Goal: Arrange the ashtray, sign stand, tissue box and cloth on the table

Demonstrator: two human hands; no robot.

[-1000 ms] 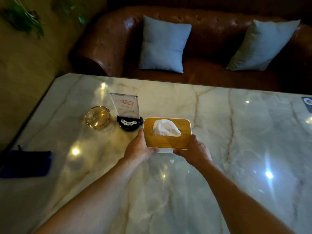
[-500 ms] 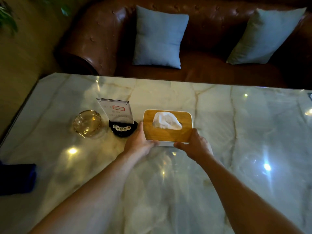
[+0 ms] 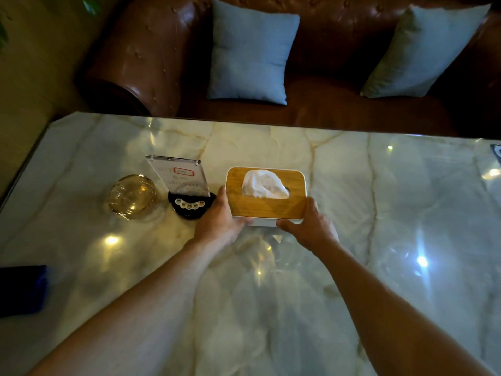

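The tissue box (image 3: pixel 266 195), wooden-lidded, sits mid-table just right of the sign stand (image 3: pixel 187 191) and ashtray (image 3: pixel 132 196). My left hand (image 3: pixel 219 222) and right hand (image 3: pixel 309 226) clasp its near corners. I judge I'm placing it; next, letting go and fetching the blue cloth (image 3: pixel 23 290) at the table's left edge.

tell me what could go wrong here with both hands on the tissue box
1. The left hand is right beside the sign stand; nudging the tissue box leftward could tip its tilted clear panel.
2. A knocked stand might hit the glass ashtray next to it.
3. The marble table looks glossy, so the box may slide past its spot if the right hand pushes.
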